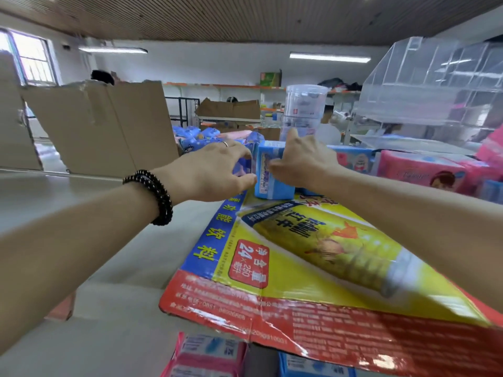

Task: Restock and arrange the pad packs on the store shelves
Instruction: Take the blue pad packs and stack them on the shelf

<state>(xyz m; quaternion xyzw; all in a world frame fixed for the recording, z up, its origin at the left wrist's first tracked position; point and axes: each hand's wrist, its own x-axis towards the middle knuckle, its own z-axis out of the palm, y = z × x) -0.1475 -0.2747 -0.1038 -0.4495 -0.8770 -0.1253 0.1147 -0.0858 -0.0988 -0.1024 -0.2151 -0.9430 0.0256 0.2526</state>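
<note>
On top of the shelf, at the far end of a flattened drink carton point(313, 257), a blue pad pack point(268, 172) was seen standing upright. It was held from both sides. The left hand point(215, 172) was curled around a second, purple-blue pack point(243, 165) that was pressed against the left face of the blue one; its grip was half closed, with the thumb below and the fingers above. The right hand point(302, 161) was laid on the right side of the blue pad pack, thumb toward the front face and the other fingers bent over the far edge; how tightly it was closed could not be told.

The step in hand was judged to be the lining up of these two packs side by side. It would be done well if both packs were kept upright and pushed together evenly, the front faces brought flush.

Just to the right, pink pad packs point(424, 172) were lying, so little room was left on that side. Behind, a clear plastic jar point(306, 110) and a clear acrylic organiser point(432, 85) were standing near, and care would be needed there. To the left, the grey shelf top point(81, 202) was open up to the cardboard boxes point(103, 126).
</note>
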